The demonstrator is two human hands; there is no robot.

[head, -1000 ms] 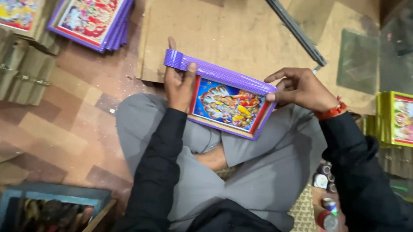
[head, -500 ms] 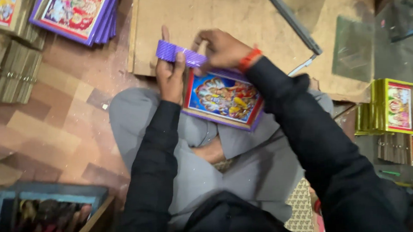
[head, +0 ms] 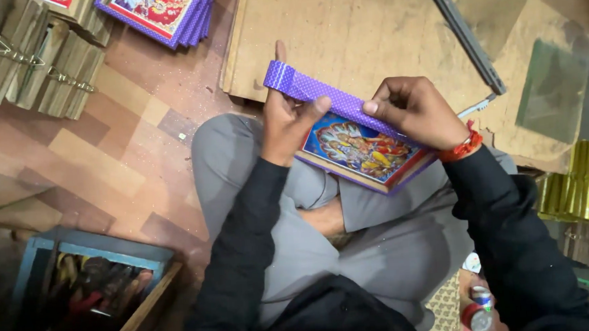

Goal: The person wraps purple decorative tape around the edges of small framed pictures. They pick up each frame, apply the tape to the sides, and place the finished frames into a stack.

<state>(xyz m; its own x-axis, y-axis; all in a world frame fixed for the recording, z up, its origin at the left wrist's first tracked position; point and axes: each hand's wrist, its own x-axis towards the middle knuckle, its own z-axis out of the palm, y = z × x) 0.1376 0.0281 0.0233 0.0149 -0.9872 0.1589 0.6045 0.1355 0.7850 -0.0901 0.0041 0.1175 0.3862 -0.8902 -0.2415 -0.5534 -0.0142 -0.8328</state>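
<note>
Since the earlier frame our right hand (head: 413, 107) has slid along the purple frame strip (head: 324, 94) of the framed picture (head: 361, 148) on our lap, both hands pinching; beyond the left hand (head: 290, 121) the free end could lift.

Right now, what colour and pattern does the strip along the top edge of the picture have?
Purple with small white dots; the strip shows best in the head view.

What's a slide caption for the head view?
Both hands, left hand and right hand, press purple dotted strip along framed picture edge.
</note>
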